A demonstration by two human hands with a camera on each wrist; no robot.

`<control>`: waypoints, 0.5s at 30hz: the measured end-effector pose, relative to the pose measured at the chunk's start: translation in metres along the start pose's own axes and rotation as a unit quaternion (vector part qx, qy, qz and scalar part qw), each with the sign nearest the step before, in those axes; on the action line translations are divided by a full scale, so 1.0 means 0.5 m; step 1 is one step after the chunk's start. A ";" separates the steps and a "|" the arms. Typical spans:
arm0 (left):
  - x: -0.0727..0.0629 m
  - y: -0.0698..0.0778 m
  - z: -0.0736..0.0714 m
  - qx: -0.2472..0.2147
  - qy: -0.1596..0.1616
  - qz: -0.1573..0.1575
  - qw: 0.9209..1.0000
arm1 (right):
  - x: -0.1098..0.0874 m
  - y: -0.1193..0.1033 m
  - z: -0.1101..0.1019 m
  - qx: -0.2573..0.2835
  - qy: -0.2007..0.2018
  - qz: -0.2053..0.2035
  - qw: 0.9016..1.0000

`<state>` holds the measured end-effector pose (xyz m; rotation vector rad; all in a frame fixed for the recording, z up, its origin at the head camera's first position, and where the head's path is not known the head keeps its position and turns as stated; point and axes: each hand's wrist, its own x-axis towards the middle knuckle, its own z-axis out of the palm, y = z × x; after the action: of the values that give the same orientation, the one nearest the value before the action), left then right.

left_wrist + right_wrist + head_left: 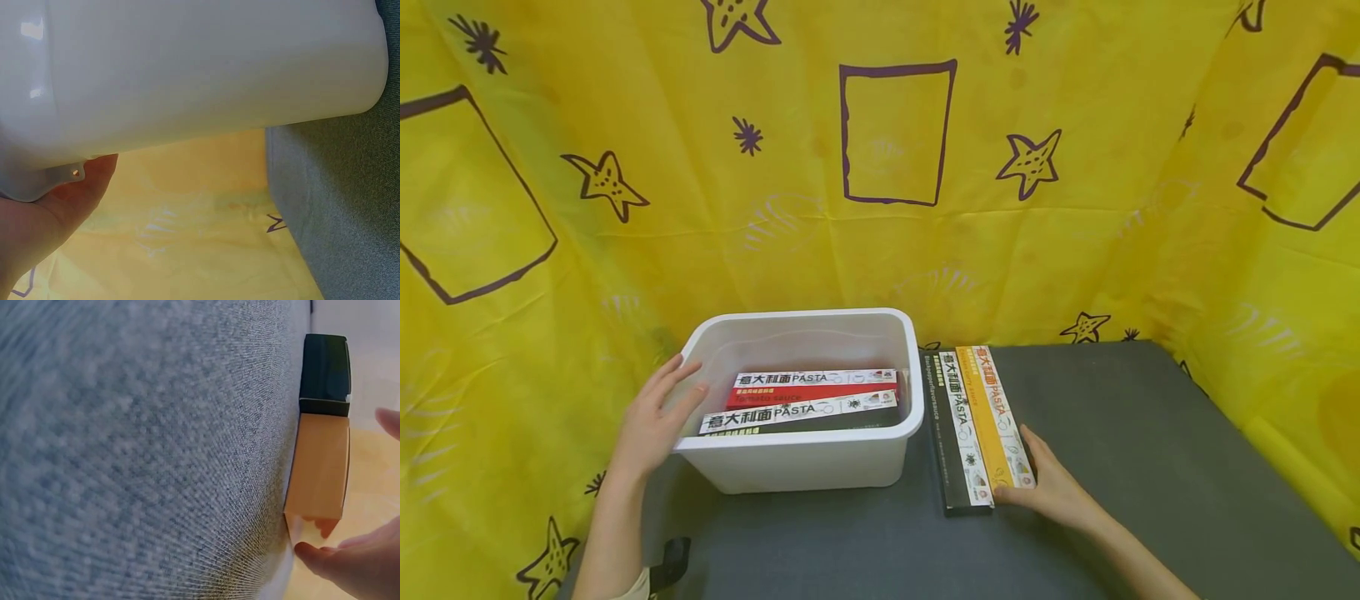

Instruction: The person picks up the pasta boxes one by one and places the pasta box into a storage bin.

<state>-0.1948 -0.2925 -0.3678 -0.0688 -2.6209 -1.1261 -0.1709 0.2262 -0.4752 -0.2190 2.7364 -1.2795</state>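
Note:
My left hand (655, 417) is at the left end of a white plastic bin (805, 462), thumb over the inner side and fingers along the outside. In the left wrist view, a finger (94, 181) lies beneath the rim's flange. Two pasta boxes lie in the bin: a red tomato sauce box (805, 392) and a black box (820, 414) in front. My right hand (1052, 487) is at the near right end of a yellow pasta box (981, 400). In the right wrist view, its fingers (319, 559) stand beside the box, with the thumb above the top.
A black pepper sauce pasta box (955, 467) lies flush along the yellow box's left side, right of the bin. All rest on a dark grey cloth-like tabletop (1120, 417). A yellow patterned curtain (880, 258) rises behind and at both sides.

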 end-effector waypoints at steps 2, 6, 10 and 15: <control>0.000 0.000 0.000 -0.001 0.001 0.001 1.000 | 0.001 0.002 0.001 0.000 -0.002 -0.001 1.000; 0.000 0.000 0.000 -0.002 0.003 0.004 1.000 | 0.003 0.004 0.003 -0.004 -0.002 -0.004 1.000; 0.001 0.000 -0.001 -0.003 0.002 0.004 1.000 | 0.006 0.006 0.005 -0.006 0.001 -0.013 1.000; 0.001 -0.001 0.000 -0.005 -0.002 0.000 1.000 | 0.012 0.007 0.008 -0.006 0.002 -0.027 1.000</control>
<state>-0.1952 -0.2929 -0.3679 -0.0734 -2.6182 -1.1404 -0.1762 0.2241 -0.4806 -0.2941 2.7604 -1.2774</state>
